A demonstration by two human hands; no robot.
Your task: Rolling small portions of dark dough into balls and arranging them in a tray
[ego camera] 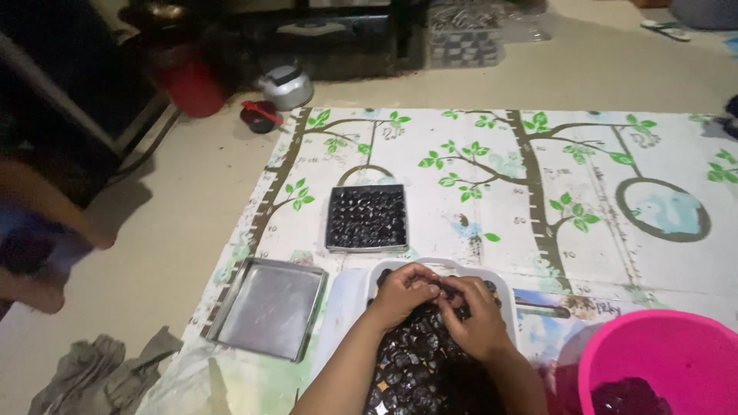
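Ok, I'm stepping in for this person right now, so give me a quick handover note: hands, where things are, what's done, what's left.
Left hand and right hand: both over the white tray, pinching one dark piece together; grip unclear.
White tray: crowded with dark round pieces.
Black tray: on the mat ahead, rows look filled.
Metal tray: to the left, nothing in it.
Pink tub: right, dark contents.
Left: the white tray's pieces.

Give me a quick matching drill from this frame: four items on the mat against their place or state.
Items:
1. pink tub
2. metal tray
3. dark square tray
4. white tray

Descriptions:
A. under both hands, holding dark round pieces
B. bottom right corner
C. bare, left of the hands
D. filled, beyond the hands near the painted tree trunk

Pairs: 1-B, 2-C, 3-D, 4-A
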